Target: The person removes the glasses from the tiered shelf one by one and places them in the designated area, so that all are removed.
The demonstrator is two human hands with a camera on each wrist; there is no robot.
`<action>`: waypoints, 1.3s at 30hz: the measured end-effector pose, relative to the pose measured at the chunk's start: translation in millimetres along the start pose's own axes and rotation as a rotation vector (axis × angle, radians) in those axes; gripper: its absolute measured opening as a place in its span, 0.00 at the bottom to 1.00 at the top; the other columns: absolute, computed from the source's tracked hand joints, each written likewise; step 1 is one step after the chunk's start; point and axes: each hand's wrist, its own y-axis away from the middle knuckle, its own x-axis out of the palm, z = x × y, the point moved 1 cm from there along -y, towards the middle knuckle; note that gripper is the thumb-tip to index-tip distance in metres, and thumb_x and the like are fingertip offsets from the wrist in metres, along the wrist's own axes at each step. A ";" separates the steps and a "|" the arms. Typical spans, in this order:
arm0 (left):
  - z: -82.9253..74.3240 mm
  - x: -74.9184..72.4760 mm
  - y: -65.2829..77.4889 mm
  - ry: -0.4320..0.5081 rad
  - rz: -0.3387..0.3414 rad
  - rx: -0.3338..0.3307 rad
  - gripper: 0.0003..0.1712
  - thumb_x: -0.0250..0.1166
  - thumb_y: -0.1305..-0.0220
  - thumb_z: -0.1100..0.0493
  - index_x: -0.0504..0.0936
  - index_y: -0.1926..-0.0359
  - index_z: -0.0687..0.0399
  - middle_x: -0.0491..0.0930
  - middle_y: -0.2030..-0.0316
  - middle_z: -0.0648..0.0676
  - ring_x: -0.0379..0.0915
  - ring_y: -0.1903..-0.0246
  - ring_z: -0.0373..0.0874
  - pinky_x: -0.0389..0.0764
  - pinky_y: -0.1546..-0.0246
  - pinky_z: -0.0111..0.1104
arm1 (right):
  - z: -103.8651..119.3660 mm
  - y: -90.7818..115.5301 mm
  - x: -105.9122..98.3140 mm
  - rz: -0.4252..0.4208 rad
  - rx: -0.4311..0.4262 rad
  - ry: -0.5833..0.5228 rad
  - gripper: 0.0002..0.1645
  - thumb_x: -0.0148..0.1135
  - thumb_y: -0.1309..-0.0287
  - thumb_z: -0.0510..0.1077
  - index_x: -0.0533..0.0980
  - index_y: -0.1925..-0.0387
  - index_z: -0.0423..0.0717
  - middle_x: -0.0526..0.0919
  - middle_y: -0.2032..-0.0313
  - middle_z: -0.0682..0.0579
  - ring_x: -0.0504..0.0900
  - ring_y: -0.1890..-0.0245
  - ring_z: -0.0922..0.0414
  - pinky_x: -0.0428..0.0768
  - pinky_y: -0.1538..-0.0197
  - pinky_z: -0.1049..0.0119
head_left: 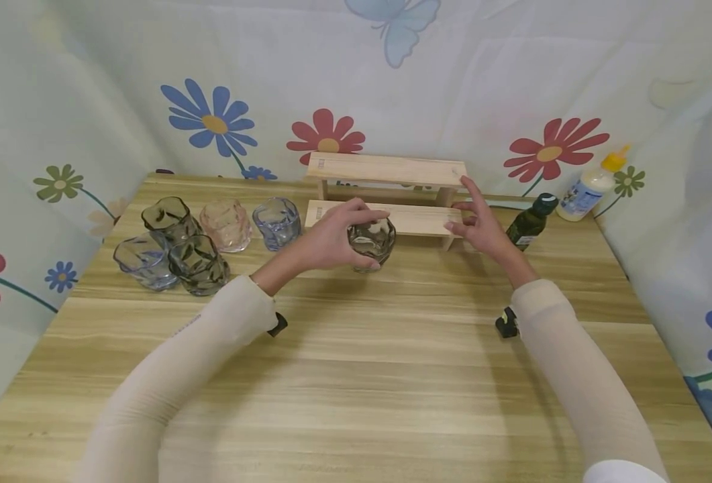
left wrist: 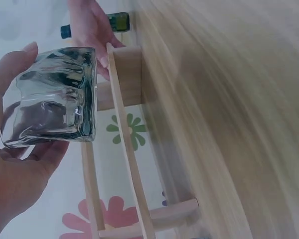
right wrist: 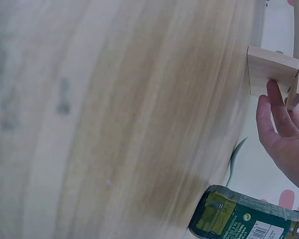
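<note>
My left hand (head_left: 337, 235) holds a smoky dark glass (head_left: 372, 243) with a wavy body, thumb and fingers on opposite sides of it. In the head view the glass overlaps the front of a two-tier wooden shelf (head_left: 386, 169); in the left wrist view it shows tilted beside the boards. My right hand (head_left: 482, 228) grips the right end of the shelf, one finger reaching up to the upper board's corner and the thumb at the lower board (head_left: 416, 220). From the right wrist, the fingertips (right wrist: 272, 88) show against the shelf's side leg (right wrist: 269, 69).
Left of the shelf stand several wavy glasses: a blue one (head_left: 277, 225), a pink one (head_left: 225, 226), dark ones (head_left: 198, 265) and a clear bluish one (head_left: 144, 261). A green bottle (head_left: 531, 221) stands behind my right wrist; a yellow-capped bottle (head_left: 588, 191) is at the back right corner.
</note>
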 end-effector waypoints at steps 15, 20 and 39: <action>20.4 -8.6 58.0 0.017 -0.083 0.000 0.47 0.83 0.56 0.53 0.75 0.33 0.50 0.75 0.49 0.59 0.71 0.51 0.51 0.74 0.52 0.46 | 3.8 1.5 -0.8 -0.002 0.006 -0.014 0.57 0.63 0.34 0.38 0.38 0.21 0.70 0.62 0.28 0.36 0.76 0.41 0.34 0.78 0.55 0.71; 28.5 -12.0 75.0 0.003 -0.087 -0.040 0.47 0.83 0.56 0.52 0.75 0.32 0.49 0.74 0.46 0.59 0.71 0.48 0.52 0.74 0.51 0.50 | 2.0 0.3 0.0 -0.006 0.009 -0.010 0.57 0.62 0.34 0.37 0.39 0.21 0.70 0.63 0.29 0.36 0.77 0.43 0.34 0.77 0.56 0.75; 61.2 -27.0 115.6 -0.071 -0.071 -0.233 0.47 0.80 0.49 0.52 0.70 0.29 0.50 0.68 0.39 0.63 0.66 0.40 0.61 0.70 0.44 0.61 | -0.1 -1.8 1.1 -0.003 0.000 0.005 0.57 0.62 0.34 0.36 0.38 0.20 0.68 0.49 0.22 0.46 0.75 0.41 0.37 0.75 0.58 0.74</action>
